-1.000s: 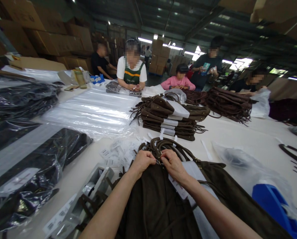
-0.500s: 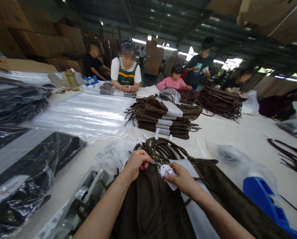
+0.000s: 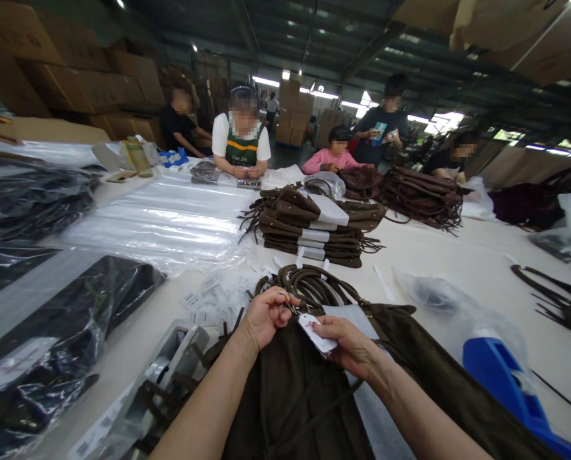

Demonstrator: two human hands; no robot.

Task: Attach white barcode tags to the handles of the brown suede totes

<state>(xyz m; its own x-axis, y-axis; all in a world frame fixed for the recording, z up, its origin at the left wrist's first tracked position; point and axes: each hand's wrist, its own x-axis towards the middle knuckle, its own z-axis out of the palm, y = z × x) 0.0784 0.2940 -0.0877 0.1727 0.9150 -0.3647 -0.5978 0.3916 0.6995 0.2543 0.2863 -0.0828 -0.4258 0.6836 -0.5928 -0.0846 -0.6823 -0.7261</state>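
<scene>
My right hand (image 3: pixel 350 345) grips a white hang tag (image 3: pixel 318 333) between thumb and fingers, over a dark brown bag (image 3: pixel 285 377). Close by, at the bag's upper edge, my left hand (image 3: pixel 267 314) is closed in a pinch near the tag's upper end. What it pinches is too small to make out. Looped brown handles (image 3: pixel 314 281) lie just beyond both hands. A pale strip of wrapping paper (image 3: pixel 376 409) runs across the bag, partly under my right forearm.
A stack of brown bags (image 3: pixel 314 233) stands ahead. Loose white tags (image 3: pixel 213 294) and a grey tape dispenser (image 3: pixel 165 364) lie left; a blue tape dispenser (image 3: pixel 501 383) is at right. Clear plastic sleeves (image 3: pixel 170 217) cover the left middle. Several people work across the table.
My right hand has turned the tag, tilting it and shifting it slightly left. The fingers of my left hand have moved a little at the pinch.
</scene>
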